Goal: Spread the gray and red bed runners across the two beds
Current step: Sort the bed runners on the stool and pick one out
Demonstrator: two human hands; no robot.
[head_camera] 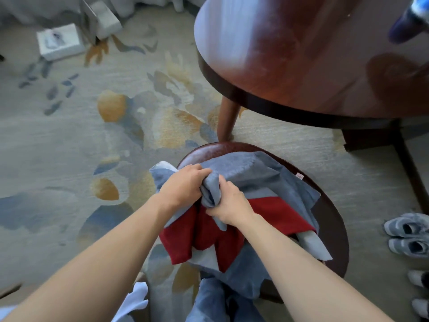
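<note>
Both hands point(183, 184) gripping gray-red bed runner point(262, 173), heaped on chair point(334, 228)

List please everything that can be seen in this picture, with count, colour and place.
bed runner: one pile, gray and red, bunched on the chair
chair: one, dark brown, bottom centre
table: one, reddish-brown wood, upper right
carpet: one, beige with blue and orange pattern, covers the floor
boxes: two, white, upper left on the carpet
sneakers: one pair, gray, right edge
left hand: one, fingers grip the gray cloth
right hand: one, fingers grip the same gray bunch
</note>
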